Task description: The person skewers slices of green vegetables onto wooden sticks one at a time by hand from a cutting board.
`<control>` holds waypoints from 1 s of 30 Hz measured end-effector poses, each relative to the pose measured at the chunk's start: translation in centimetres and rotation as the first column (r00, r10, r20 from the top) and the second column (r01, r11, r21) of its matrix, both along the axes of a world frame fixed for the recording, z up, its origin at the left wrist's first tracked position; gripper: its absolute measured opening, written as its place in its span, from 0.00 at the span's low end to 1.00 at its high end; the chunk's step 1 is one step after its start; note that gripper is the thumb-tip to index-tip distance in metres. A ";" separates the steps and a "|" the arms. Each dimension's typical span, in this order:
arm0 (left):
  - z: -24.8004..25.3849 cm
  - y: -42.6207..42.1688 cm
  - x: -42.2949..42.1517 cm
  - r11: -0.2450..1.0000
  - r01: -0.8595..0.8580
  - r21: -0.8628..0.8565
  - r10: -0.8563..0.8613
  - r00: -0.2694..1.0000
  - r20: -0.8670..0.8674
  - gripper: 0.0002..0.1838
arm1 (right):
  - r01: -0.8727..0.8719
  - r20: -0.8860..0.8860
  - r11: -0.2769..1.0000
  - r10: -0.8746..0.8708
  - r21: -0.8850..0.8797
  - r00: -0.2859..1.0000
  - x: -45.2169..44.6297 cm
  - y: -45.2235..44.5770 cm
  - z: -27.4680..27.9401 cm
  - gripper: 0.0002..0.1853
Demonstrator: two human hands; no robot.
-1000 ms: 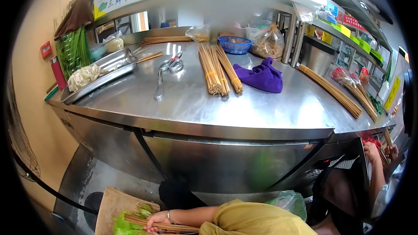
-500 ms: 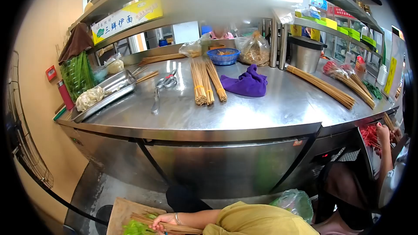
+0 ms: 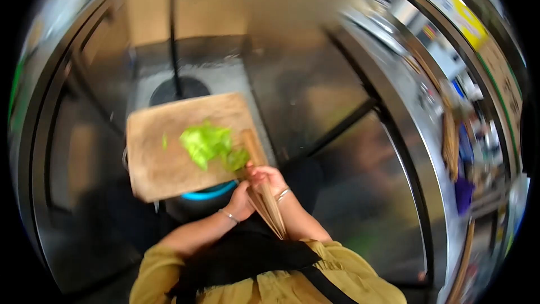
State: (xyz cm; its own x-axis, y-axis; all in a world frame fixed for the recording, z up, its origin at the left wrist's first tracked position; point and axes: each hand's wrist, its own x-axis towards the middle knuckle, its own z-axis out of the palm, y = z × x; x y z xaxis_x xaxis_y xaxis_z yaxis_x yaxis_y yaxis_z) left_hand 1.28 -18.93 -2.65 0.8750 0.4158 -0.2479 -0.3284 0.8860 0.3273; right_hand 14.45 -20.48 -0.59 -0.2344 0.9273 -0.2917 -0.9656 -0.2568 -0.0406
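Observation:
Two bare hands meet in front of the body at the right edge of a wooden board [image 3: 163, 163]. My right hand [image 3: 269, 179] is wrapped round a bundle of thin wooden sticks [image 3: 273, 211], which slants down towards the body. Close beside it, my left hand [image 3: 242, 200] has its fingers drawn together near the sticks; what they hold is blurred. Bright green leaves [image 3: 207, 143] lie on the board, and some greens [image 3: 237, 159] are by the stick ends and the fingers.
Under the board shows a blue-rimmed container [image 3: 209, 192]. A black round base with a pole [image 3: 180, 90] stands behind it. On the right, the steel counter [image 3: 413, 101] carries stick bundles [image 3: 450, 143] and a purple cloth [image 3: 464, 194].
The view has swung left and down, with blur. Both hands now show, where one arm showed before. The board and leaves are now central, the counter at the right.

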 end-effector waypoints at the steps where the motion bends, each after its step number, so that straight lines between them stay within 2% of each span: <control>1: 0.5 0.1 0.4 0.998 0.002 -0.060 -0.002 1.000 0.004 0.16 | -0.003 0.009 0.998 0.003 0.068 1.000 0.4 0.1 -0.6 0.12; 2: 0.7 0.2 0.4 0.994 0.013 -0.111 -0.012 1.000 0.008 0.17 | -0.005 -0.012 0.997 0.006 0.077 1.000 0.7 0.4 -1.0 0.12; 8: -1.4 0.7 1.2 0.990 0.053 -0.131 -0.051 0.999 0.020 0.20 | 0.036 -0.031 0.991 -0.032 0.131 0.999 0.2 0.6 0.3 0.13; 13: -1.5 1.0 1.0 0.991 0.088 -0.104 -0.094 0.994 -0.056 0.20 | 0.079 -0.088 0.978 -0.063 0.193 0.994 0.0 0.4 1.4 0.14; 16: -1.8 1.2 0.7 0.988 0.122 -0.096 -0.121 0.993 0.015 0.18 | 0.074 -0.072 0.979 -0.061 0.188 0.996 0.1 0.4 1.5 0.15; 18: -1.3 1.3 0.3 0.971 0.181 -0.154 -0.171 0.982 0.076 0.17 | 0.072 -0.130 0.979 -0.048 0.189 0.990 0.1 0.3 1.4 0.14; 21: -1.4 1.5 0.1 0.964 0.240 -0.111 -0.226 0.965 0.131 0.16 | 0.095 -0.227 0.964 -0.038 0.249 0.973 -0.1 0.2 1.7 0.13; 24: -0.3 1.2 0.3 0.973 0.213 -0.089 -0.210 0.977 0.045 0.15 | 0.105 -0.200 0.966 -0.057 0.238 0.978 0.0 0.1 1.8 0.13; 30: -0.3 0.9 0.6 0.984 0.176 -0.034 -0.176 0.984 -0.009 0.14 | 0.112 -0.100 0.962 -0.089 0.251 0.991 -0.1 0.0 2.0 0.13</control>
